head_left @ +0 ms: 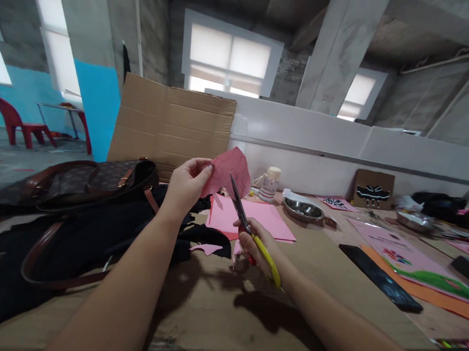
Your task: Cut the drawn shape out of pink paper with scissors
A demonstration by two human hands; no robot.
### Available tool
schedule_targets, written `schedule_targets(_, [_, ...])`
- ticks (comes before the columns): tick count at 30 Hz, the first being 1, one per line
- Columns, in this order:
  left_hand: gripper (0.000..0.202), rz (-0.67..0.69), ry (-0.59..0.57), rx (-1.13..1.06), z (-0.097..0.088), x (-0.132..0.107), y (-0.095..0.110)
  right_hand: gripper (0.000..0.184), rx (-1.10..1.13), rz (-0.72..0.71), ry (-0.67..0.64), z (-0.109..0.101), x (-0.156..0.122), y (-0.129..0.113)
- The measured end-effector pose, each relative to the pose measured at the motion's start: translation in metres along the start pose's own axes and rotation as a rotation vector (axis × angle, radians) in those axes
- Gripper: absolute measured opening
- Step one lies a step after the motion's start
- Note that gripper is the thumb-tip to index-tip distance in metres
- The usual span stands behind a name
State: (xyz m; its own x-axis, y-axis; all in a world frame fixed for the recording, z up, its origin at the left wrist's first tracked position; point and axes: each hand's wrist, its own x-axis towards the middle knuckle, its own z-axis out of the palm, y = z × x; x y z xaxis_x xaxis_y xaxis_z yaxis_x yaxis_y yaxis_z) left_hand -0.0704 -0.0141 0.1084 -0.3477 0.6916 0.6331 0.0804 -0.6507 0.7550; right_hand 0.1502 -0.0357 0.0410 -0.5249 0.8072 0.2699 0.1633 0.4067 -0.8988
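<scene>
Pinched between the thumb and fingers of my left hand [189, 186] is a piece of pink paper [235, 167] with curved lines drawn on it, held up above the table. My right hand [260, 245] grips a pair of scissors [238, 204] with yellow and red handles. Their blades point up and lie close to the paper's lower edge; whether they touch it I cannot tell. Below the hands are pink paper sheets [269, 219] and a pink scrap [207, 249] on black material.
A brown handbag [140, 176] and black cloth [136, 243] lie at left, before an upright cardboard sheet [178, 125]. Farther back stand a bottle [270, 185] and a metal bowl [303, 210]. At right are a black phone [380, 277] and a pink booklet [396, 247].
</scene>
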Motion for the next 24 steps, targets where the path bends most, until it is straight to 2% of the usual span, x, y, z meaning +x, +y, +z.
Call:
schedule_targets(4, [0.028, 0.006, 0.004, 0.007, -0.0001, 0.0004, 0.0006, 0.055, 0.008, 0.034, 0.001, 0.0012, -0.0008, 0.0008])
schedule_targets(11, [0.025, 0.005, 0.019, 0.024, 0.0004, -0.0001, 0.0014, 0.055, -0.006, -0.026, 0.014, 0.0019, 0.0010, 0.0027])
schedule_targets(20, [0.025, 0.017, 0.012, 0.026, -0.0001, 0.0004, 0.0018, 0.045, 0.025, -0.011, 0.010, 0.0036, 0.0009, 0.0052])
schedule_targets(24, [0.024, 0.014, 0.012, 0.015, -0.0003, 0.0007, 0.0005, 0.046, 0.011, 0.000, -0.004, 0.0027, 0.0019, 0.0071])
